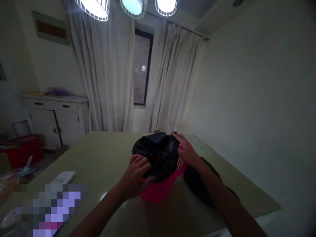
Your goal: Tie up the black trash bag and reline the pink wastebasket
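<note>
A pink basket point(158, 192) with a lattice side stands on the table in front of me. Inside it and folded over its rim is a black plastic bag point(150, 144). My left hand point(137, 176) is closed on the near left rim, its fingers curled over the bag's edge. At the right rim, my right hand point(186, 149) grips the bag against the basket with bent fingers. Another black plastic piece point(199, 184) lies on the table, partly behind my right forearm. The basket's bottom inside is hidden by the bag.
The pale green table point(106, 154) reaches toward the curtains point(111, 82). A white box-like object point(63, 177) lies at the left beside a pixelated patch. Something shiny point(103, 196) is partly behind my left forearm. A white cabinet point(49, 121) and a red box point(24, 153) stand farther left.
</note>
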Available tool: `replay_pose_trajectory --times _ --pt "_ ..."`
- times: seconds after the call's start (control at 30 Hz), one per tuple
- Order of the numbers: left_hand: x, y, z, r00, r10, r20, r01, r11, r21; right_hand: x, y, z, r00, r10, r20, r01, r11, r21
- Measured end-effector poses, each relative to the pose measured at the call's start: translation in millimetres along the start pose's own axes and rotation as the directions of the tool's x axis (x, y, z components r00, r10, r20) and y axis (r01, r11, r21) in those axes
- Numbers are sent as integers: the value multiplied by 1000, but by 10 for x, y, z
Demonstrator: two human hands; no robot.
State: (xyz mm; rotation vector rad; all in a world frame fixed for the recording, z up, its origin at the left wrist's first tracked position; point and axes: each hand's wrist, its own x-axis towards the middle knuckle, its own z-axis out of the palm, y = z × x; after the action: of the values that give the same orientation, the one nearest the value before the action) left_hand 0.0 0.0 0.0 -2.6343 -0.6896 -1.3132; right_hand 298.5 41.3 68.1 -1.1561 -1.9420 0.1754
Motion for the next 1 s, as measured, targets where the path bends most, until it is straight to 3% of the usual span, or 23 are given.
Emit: replay_pose_trajectory --times 0.07,0.13,0.27,0.37,0.43,0.5,0.57,0.67,0.77,0.8,0.87,0.93,1.0 --pt "48 33 9 1000 12 7 -12 1000 18 257 -207 27 991 -95 93 80 984 158" --pt "88 58 28 1000 11 16 -12 999 40 470 -446 68 977 -185 106 140 931 336" --pt "148 78 63 998 -53 41 52 998 22 793 -851 98 971 -238 -37 213 776 594" --pt "194 65 46 996 -90 0 90 996 28 963 -1066 29 942 -291 -164 330 735 592" --pt "240 23 -11 994 -78 -72 83 994 69 1031 -1187 -73 925 -338 -175 377 749 545" --pt "304 -68 -120 990 -18 -143 45 982 186 1056 -1262 -225 913 -369 -177 406 763 504" --pt "376 -212 -294 985 81 -153 -12 915 404 1037 -1232 -420 897 -376 -233 442 776 449" --pt "436 -500 -660 989 136 -49 -61 701 710 896 -862 -743 891 -316 -327 408 873 267" --pt "345 -811 -1068 998 -45 -38 57 588 807 534 -132 -972 953 -104 -283 111 994 7" --pt "277 -908 -1188 985 -140 -103 164 550 819 347 140 -1000 973 9 -229 -26 997 -71" --pt "104 -1073 -1368 906 -304 -294 408 449 795 -119 638 -969 971 233 -47 -238 935 -262" --pt "-77 -1180 -1441 829 -387 -404 547 407 732 -661 1016 -837 931 353 92 -289 868 -404" --pt "-228 -1221 -1410 820 -434 -374 556 447 701 -1185 1261 -658 901 410 142 -302 827 -473"
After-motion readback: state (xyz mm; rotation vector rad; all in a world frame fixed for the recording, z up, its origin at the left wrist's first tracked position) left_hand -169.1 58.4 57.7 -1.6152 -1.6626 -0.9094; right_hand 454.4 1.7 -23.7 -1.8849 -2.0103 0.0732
